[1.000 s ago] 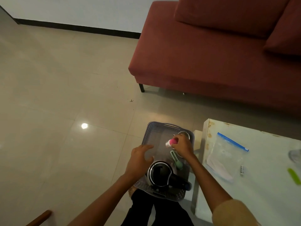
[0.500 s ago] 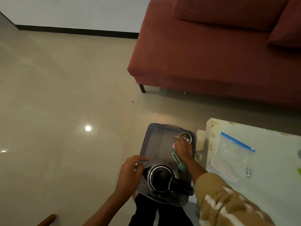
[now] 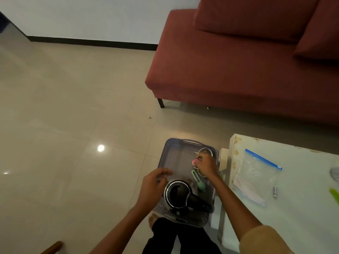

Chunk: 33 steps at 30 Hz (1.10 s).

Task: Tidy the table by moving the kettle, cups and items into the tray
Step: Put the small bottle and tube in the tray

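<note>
A grey perforated tray (image 3: 169,156) rests on my lap beside the white table (image 3: 302,208). A black kettle (image 3: 177,194) stands in its near end, and a green spoon-like item (image 3: 199,182) lies beside the kettle. At the far right corner sits a metal cup (image 3: 206,151). My right hand (image 3: 207,166) is low inside the tray and grips a small pink-and-white item (image 3: 194,161) next to the cup. My left hand (image 3: 153,186) rests at the tray's left rim by the kettle, fingers loosely bent, holding nothing.
On the table lie a clear zip bag (image 3: 256,178) with a blue strip, a small die (image 3: 275,191), a green item (image 3: 334,196) and a glass (image 3: 334,173) at the right edge. A red sofa (image 3: 238,70) stands beyond on the tiled floor (image 3: 73,107).
My right hand has carried the pink-and-white item down into the tray beside the metal cup. My left hand has stayed by the tray's left rim.
</note>
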{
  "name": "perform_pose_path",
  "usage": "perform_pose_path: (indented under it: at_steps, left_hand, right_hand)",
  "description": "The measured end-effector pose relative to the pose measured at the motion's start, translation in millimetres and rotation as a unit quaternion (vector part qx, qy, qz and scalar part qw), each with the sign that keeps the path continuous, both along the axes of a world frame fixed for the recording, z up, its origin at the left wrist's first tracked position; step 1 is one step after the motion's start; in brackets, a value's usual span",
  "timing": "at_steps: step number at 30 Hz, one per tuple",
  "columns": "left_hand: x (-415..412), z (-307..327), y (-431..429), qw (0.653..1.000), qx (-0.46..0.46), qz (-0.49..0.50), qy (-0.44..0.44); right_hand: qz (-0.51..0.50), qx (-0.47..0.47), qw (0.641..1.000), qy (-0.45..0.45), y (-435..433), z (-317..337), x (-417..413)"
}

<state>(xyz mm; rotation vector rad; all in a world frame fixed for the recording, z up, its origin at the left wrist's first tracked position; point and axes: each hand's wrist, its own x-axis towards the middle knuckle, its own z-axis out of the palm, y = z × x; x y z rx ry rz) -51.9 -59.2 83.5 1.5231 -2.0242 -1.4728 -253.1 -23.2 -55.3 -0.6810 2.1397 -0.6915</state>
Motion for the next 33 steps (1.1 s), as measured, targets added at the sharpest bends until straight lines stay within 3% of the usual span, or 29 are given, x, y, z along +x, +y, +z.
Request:
perform_pose_path:
  at_steps: [8,19,27,33]
  left_hand:
    - [2.3,13.1,38.4,0.999,-0.016,-0.023,0.033]
    - [36.3,9.8,151.1,0.997,-0.034,-0.014,0.064]
    - [6.0,20.0,254.8,0.993,0.026,-0.088,0.077]
    - [-41.5,17.0,307.8,0.988,0.07,-0.113,0.076]
  right_hand:
    - [0.006,-0.104,0.992,-0.077,53.9,54.7,33.2]
    - [0.015,-0.12,0.987,-0.108,192.1,125.1,63.3]
    - [-0.026,-0.086,0.987,-0.13,316.0,145.8,40.9]
    - [-0.075,-0.023,0.986,-0.145,389.1,119.7,-2.1]
